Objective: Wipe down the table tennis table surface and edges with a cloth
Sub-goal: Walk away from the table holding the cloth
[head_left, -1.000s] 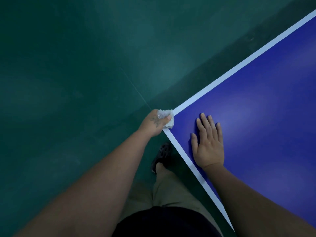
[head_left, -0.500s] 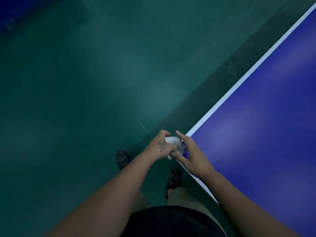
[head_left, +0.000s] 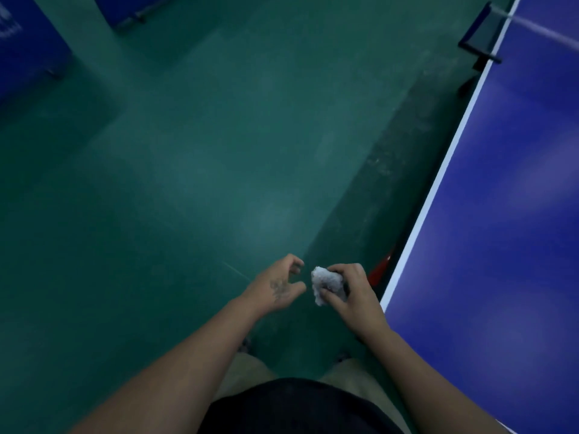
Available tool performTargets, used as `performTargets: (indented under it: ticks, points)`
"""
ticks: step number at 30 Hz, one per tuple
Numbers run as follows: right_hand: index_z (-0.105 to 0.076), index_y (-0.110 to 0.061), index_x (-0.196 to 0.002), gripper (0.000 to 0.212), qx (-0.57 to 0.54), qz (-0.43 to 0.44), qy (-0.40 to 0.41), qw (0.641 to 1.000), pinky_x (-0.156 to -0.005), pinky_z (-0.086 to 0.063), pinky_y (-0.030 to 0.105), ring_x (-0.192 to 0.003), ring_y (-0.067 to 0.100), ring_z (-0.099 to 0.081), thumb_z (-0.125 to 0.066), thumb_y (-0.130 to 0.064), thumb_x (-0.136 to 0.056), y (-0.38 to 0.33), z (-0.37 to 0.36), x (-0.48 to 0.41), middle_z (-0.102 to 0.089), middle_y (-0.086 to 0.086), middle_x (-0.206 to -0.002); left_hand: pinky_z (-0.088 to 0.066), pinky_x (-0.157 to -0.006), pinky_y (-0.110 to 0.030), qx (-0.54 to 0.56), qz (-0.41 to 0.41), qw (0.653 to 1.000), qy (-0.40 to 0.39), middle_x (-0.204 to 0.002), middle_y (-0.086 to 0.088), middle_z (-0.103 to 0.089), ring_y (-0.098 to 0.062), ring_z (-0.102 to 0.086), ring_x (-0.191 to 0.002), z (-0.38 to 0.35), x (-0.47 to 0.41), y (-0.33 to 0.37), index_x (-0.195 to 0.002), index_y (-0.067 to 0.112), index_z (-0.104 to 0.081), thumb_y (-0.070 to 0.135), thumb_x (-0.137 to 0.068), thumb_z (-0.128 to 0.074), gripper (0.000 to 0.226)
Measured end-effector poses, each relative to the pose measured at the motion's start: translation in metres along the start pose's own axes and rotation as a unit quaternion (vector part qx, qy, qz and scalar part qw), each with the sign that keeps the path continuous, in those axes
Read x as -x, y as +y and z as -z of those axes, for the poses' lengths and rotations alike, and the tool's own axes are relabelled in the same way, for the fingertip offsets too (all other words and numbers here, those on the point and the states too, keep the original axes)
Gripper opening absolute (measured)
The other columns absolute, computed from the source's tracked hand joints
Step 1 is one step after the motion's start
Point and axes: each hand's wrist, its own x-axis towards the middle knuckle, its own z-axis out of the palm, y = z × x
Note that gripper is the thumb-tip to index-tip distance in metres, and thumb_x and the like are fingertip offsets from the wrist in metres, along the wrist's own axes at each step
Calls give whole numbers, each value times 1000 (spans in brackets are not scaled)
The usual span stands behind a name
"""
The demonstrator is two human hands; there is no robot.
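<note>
Now the cloth is held in the right hand. It is a small white cloth, bunched up into a ball. The fingers and thumb of that hand are curled round it, and part of the cloth is seen poking out on the left side. The cloth is held up in the air over the green floor. It is just beside the corner of the worktop but is not touching it.

The left hand is seen close to the cloth, with a small gap between them. Nothing is held in it. Its fingers are bent a little, so the hand is loosely open. A dark mark is seen on the back of it.

The worktop is found on the right. It is blue, and a white line is painted along its edge. At the top right, a dark net clamp is fixed to the side of the worktop, and a pale strip of net is stretched across from it. Something red is seen under the worktop edge, near the right hand, but what it is cannot be told.

Blue boards are seen on the floor at the top left. At the bottom, a dark shirt and tan trousers are seen.
</note>
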Motion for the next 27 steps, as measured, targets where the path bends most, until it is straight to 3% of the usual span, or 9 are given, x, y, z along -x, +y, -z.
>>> performTargets:
  ticks: [5, 13, 21, 27]
  points:
    - [-59, -36, -124, 44, 3, -7, 60, 998, -83, -58, 38, -103, 5, -61, -85, -24, -91, -42, -17, -17, -53, -16, -119, -44, -116, -41, -161, -73, 982, 62, -146, 2, -61, -22, -55, -136, 62, -1, -14, -143, 23, -54, 44, -99, -68, 51]
    - [-57, -34, -124, 46, 34, -29, 100, 994, -84, -57, 37, -106, 6, -61, -85, -21, -90, -50, -12, -53, -55, -22, -121, -38, -118, -41, -245, -144, 954, 99, -147, 4, -59, -22, -52, -138, 121, -61, 19, -145, 25, -53, 54, -102, -62, 53]
    - [-53, -43, -126, 45, 11, -49, 86, 995, -86, -55, 31, -110, 2, -60, -82, -28, -94, -34, 13, -154, -53, -30, -124, -32, -123, -37, -318, -137, 930, 123, -144, 6, -57, -19, -49, -139, 178, -152, 53, -146, 27, -52, 57, -105, -54, 51]
    - [-54, -43, -127, 43, 6, -50, 68, 996, -85, -56, 31, -109, 2, -60, -79, -35, -94, -30, 44, -246, -52, -27, -124, -30, -127, -44, -346, -97, 926, 116, -143, 7, -56, -19, -48, -141, 219, -210, 72, -145, 27, -54, 60, -103, -55, 53]
